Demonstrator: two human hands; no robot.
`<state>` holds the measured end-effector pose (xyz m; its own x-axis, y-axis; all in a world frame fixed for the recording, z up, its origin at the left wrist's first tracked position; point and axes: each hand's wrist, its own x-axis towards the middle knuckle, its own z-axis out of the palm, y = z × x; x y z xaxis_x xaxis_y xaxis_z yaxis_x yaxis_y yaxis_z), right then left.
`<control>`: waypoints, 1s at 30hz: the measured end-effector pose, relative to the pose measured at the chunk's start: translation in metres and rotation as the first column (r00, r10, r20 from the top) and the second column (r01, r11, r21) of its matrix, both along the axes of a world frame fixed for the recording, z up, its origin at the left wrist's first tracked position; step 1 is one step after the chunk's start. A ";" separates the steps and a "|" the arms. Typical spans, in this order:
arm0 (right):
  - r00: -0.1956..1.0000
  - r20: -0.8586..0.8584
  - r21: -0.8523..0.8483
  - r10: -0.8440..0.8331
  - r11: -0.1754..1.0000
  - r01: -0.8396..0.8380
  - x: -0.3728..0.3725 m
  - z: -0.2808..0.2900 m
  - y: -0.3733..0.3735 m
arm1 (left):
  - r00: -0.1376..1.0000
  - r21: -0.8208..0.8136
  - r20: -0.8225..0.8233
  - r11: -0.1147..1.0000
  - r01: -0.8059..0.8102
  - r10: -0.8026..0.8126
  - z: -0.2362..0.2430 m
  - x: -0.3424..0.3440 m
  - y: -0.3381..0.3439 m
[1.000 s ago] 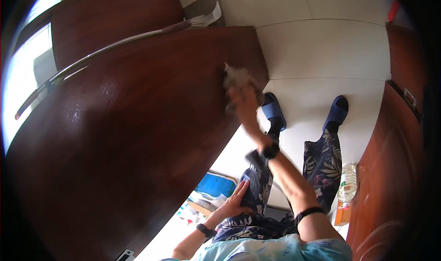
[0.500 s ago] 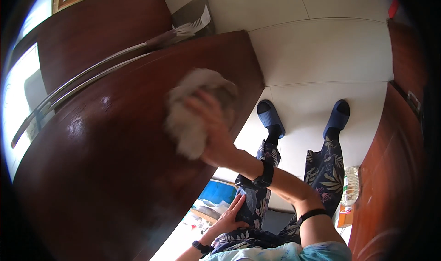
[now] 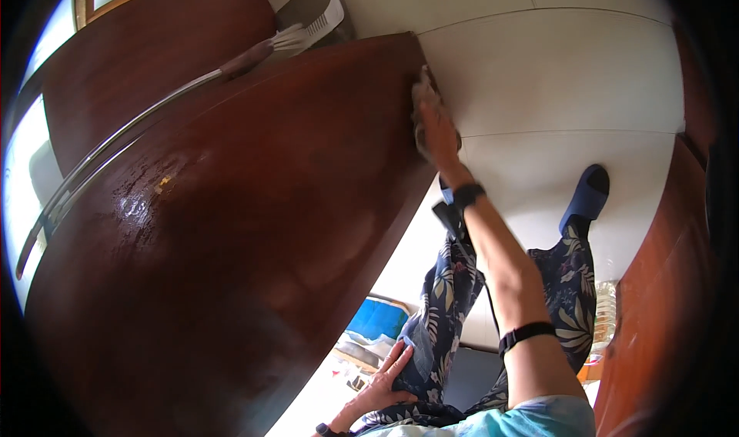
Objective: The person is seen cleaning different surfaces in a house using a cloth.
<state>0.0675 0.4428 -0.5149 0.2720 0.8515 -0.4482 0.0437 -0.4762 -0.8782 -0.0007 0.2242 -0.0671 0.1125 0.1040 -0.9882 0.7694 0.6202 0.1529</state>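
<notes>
1. I see the glossy red-brown wooden table [image 3: 231, 245] at left.
2. The left hand [image 3: 379, 385] rests splayed, empty, on dark floral-print trousers [image 3: 446, 302] — probably bracing.
3. Crumpled grey-beige cloth [image 3: 424, 92] at the table's far-right edge: the right hand [image 3: 440, 133] clutches it — seemingly to follow that rim.

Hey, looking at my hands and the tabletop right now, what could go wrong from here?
Your right hand holds the cloth at the edge of the tabletop, so it might slip off. The shiny patch on the left looks wet, though it may be glare; if wet, things could slide there. The clear bottle beside your right leg might get knocked by a foot.
</notes>
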 end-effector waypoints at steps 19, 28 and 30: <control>0.805 -0.592 0.295 -0.041 0.919 0.263 0.019 0.042 0.151 | 0.996 -0.051 -0.042 0.996 -0.075 0.073 0.004 0.002 -0.003; 0.823 -0.549 -0.053 -0.145 0.989 0.139 0.027 -0.037 0.099 | 0.990 -0.027 -0.056 0.991 -0.128 0.126 0.008 0.001 -0.008; 0.851 -0.518 -0.063 -0.080 0.996 0.055 0.032 -0.064 0.071 | 0.991 -0.042 -0.039 0.991 -0.130 0.129 0.005 0.000 -0.005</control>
<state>0.0998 0.5141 -0.5791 0.0446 0.8155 -0.5770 -0.4471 -0.5002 -0.7416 -0.0003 0.2187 -0.0621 0.0651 0.0713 -0.9953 0.6866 0.7206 0.0965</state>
